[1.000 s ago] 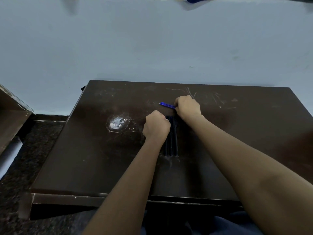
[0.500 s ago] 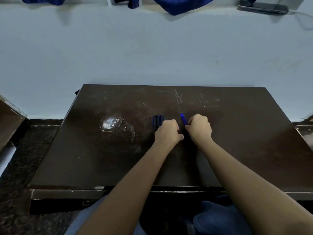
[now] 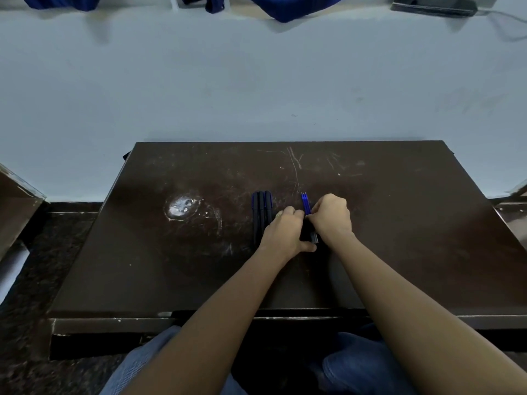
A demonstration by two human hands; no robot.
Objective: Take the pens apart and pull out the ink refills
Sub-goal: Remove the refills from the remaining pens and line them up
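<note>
Pens [image 3: 261, 215], three dark barrels laid side by side and pointing toward 12 o'clock, lie on the brown table [image 3: 413, 238] just at 9 o'clock of the left hand [image 3: 285, 232], whose wrist covers their near ends. The blue ink refills [image 3: 305, 203] stick up toward 12 o'clock out of the gap between the two hands; two or three thin blue rods, tips just visible. The right hand [image 3: 332, 218] is curled with its fingers closed about the refills' lower part. The left hand's fingertips press in from 9 o'clock toward the same bundle, thumb stretched out underneath; whether it truly clamps anything I cannot tell. A short grey piece [image 3: 314, 238] shows at 6 o'clock of the refills, between the wrists, too dark to identify. How far the refills run under the fingers is hidden.

Half a second earlier a single blue tip leaned toward 11 o'clock beside the right knuckles and the left fist sat lower over the pens; now the refills stand nearly straight, and the left hand has shifted toward 3 o'clock, uncovering more of the pens.
</note>
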